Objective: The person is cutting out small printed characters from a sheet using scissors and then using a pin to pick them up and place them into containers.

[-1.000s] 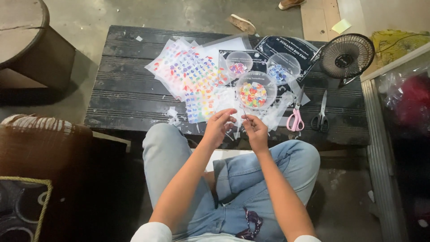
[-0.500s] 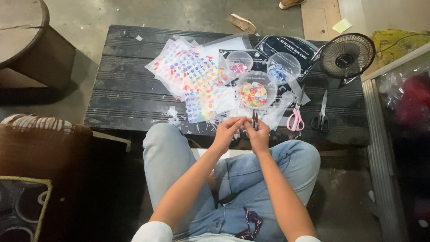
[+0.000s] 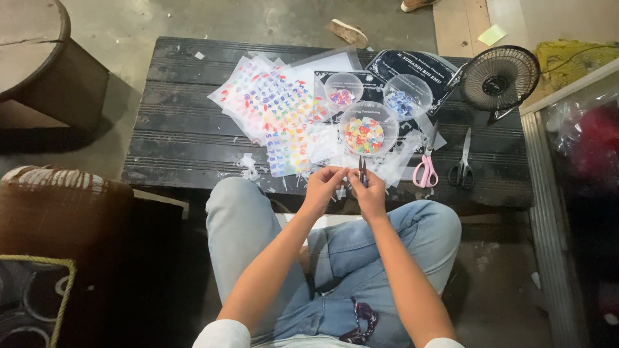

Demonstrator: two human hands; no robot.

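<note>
My right hand [image 3: 371, 196] grips a small pair of dark snips [image 3: 362, 171], blades pointing up toward the table. My left hand [image 3: 324, 187] pinches a tiny clear scrap right beside the blades. Both hands hover over my knees at the near edge of the low black slatted table [image 3: 174, 135]. Just beyond them stands a clear round tub of mixed coloured pieces [image 3: 365, 131]. Sheets of colourful stickers in clear sleeves [image 3: 277, 106] fan out to the left of it.
Two smaller clear tubs [image 3: 343, 90] [image 3: 407, 96] sit behind the big one on dark printed cards. Pink-handled scissors [image 3: 425, 169] and black-handled scissors [image 3: 462, 166] lie at the right. A small black fan [image 3: 498, 77] stands at the table's right end. A brown seat [image 3: 61, 193] is at my left.
My hands have drawn together and lifted a little; the snips now stand upright between them, with the left fingers closer to the blades.
</note>
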